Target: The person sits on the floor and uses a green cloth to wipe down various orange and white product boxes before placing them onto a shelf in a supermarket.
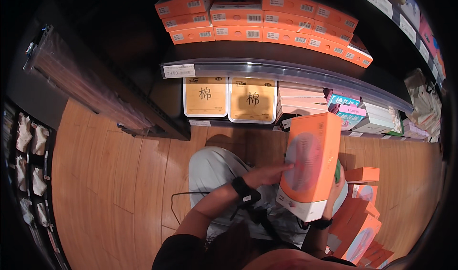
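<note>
An orange and white cardboard box point(309, 162) is held upright at a slight tilt above my lap. It has a round printed picture on its broad side. My right hand point(335, 193) grips its right side, with a piece of green cloth point(337, 170) showing between the fingers and the box. From the left, my left hand point(270, 174) holds the box's other side, its thumb on the printed face and its other fingers mostly hidden. More orange boxes point(361, 230) lie in a loose pile on the wooden floor to my right.
Ahead, stacked orange boxes point(238, 33) fill an upper shelf point(250, 52). Two yellow square packages point(205, 96), pink boxes point(300, 100) and teal packs point(352, 118) stand on the lower shelf. Plastic-wrapped goods point(86, 80) hang at left. A rack of small packs point(39, 180) borders the floor point(107, 184).
</note>
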Motion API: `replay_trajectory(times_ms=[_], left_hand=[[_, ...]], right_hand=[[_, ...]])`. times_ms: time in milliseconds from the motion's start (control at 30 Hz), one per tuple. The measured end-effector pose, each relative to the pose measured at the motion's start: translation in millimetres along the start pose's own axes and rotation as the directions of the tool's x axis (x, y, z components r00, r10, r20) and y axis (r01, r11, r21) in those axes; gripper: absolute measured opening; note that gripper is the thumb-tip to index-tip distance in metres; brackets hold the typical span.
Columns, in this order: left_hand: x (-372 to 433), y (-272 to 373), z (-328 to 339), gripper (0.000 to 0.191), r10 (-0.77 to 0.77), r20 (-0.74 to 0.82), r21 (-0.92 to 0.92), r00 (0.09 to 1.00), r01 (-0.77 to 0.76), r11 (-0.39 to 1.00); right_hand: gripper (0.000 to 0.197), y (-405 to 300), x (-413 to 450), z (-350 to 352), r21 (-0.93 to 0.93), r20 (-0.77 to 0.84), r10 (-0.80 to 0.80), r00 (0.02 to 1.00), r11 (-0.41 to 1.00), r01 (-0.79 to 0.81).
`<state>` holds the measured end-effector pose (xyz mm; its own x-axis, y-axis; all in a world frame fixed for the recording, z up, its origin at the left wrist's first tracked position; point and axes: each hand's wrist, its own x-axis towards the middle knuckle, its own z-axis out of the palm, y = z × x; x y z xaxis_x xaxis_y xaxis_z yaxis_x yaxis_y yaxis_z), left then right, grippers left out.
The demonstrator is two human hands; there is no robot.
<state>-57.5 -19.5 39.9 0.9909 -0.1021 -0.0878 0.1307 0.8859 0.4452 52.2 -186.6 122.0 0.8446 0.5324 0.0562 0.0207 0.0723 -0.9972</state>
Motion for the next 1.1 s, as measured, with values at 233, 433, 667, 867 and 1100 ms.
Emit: replay_trajectory(times_ms=[233,433,667,867,1100], left_hand=[[-1,4,6,0.073,0.176,-0.03,0.158,0.984,-0.17,0.973],[-5,12,8,0.068,0.16,-0.019,0.448,0.987,-0.135,0.884],[2,-1,-8,0.054,0.16,-0.062,0.484,0.985,-0.11,0.868],[9,-10,-25,0.058,-0.035,0.133,0.745,0.99,-0.077,0.662],[1,-12,-15,0.059,0.025,-0.027,0.561,0.999,-0.006,0.828]], right_hand=[[0.056,-26,-16,-9,0.138,-0.177,-0.214,0.961,0.961,0.24],[0.026,-80,43,14,-0.305,0.235,-0.505,0.831,0.773,0.556],[0.027,-53,87,-12,0.073,0.283,0.006,0.959,0.997,-0.027],[0.027,-13,97,-20,0.209,0.358,0.482,0.8,0.793,-0.572],[0.036,10,57,-2,0.384,0.136,0.264,0.955,0.874,-0.297]])
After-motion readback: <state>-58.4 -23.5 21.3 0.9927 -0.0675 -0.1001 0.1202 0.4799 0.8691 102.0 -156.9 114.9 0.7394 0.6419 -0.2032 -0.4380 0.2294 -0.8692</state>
